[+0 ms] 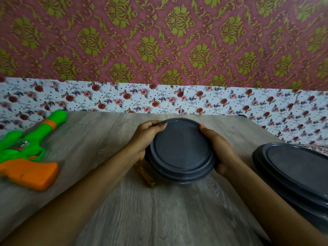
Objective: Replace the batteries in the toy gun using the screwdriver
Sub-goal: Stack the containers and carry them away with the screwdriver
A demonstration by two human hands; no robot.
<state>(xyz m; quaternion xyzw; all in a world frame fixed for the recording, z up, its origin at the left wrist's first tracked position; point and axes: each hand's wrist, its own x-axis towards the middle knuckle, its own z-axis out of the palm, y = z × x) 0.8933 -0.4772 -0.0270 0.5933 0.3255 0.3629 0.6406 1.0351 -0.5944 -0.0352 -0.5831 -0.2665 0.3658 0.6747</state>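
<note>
Head view: the left hand (146,139) and right hand (221,154) grip opposite sides of a round dark-grey lidded plastic container (181,148). The green-and-orange plastic toy gun (30,153) lies untouched far left. A yellow-handled screwdriver (145,177) lies beside the container. The battery swap seems unstarted.

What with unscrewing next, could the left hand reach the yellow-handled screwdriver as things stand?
Probably yes, once freed: the left hand grips the round grey lidded container, and the yellow-handled screwdriver lies beside its wrist, partly hidden behind the container.
</note>
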